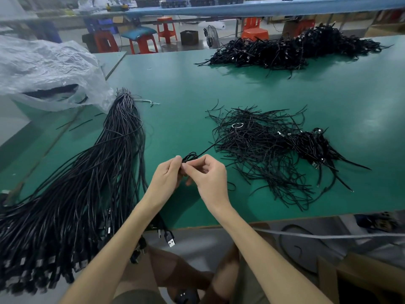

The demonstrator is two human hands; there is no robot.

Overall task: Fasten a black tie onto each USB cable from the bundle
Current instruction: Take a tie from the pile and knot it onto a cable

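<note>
Clear plastic bag (43, 69) far L on green bench top (328, 95), crumpled, mouth facing the near side. Just R of it, bundle of black USB cables (87, 183): long axis runs from a tight far tip by the bag down-L to the near edge, fanning out. Plug ends hang over the edge, and one USB-A plug (171, 241) points down-R.

L hand (168, 178) at centre, forearm rising from bottom of view, palm turned R, thumb + fingertips pinching L end of a small coiled cable (189, 157). Coil is held just above the bench btwn both hands, long axis approx L-R, tilted up to R. Thin black strand (208, 149) leaves it up-R toward the tie pile; can't tell if tie or cable tail.

R hand (210, 178): back toward camera, fingers curled, thumb + forefinger pinching coil's R/lower part.

Pile of black ties (263, 145) R of hands, strands lying every way. Second heap of black cables (285, 49) at far R, well apart.
</note>
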